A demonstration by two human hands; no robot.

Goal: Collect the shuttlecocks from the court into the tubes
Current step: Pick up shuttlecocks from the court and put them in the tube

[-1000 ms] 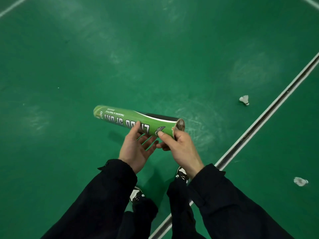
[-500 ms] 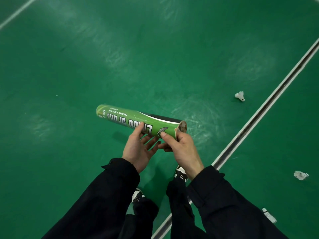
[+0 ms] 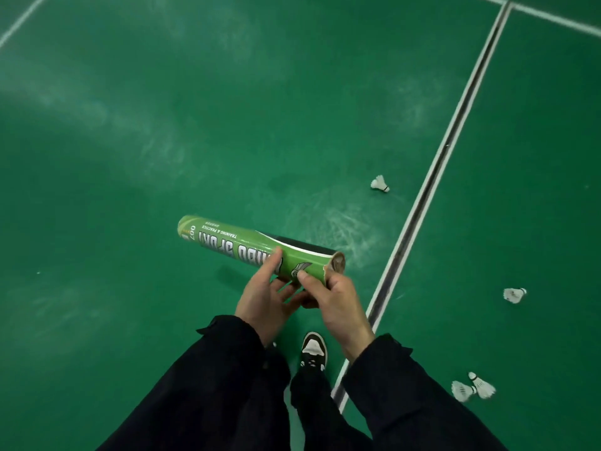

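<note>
A green shuttlecock tube (image 3: 234, 242) with black lettering lies level in front of me, its open end to the right. My right hand (image 3: 335, 304) grips that open end, thumb on top. My left hand (image 3: 263, 301) cradles the tube from below with spread fingers and its thumb on the tube's side. White shuttlecocks lie on the green floor: one (image 3: 379, 183) left of the court line, one (image 3: 514, 294) to the right of it, and a pair, one (image 3: 461, 390) beside the other (image 3: 484, 385), at the lower right.
A white and dark court line (image 3: 432, 187) runs diagonally from the top right to my feet. My black and white shoe (image 3: 313, 349) stands beside it. Another white line (image 3: 19, 21) crosses the top left corner. Dark sleeves and trousers fill the bottom.
The view has shifted, and more of the floor on the right shows, with the pair of shuttlecocks now in sight. Both hands keep the same hold on the tube.
</note>
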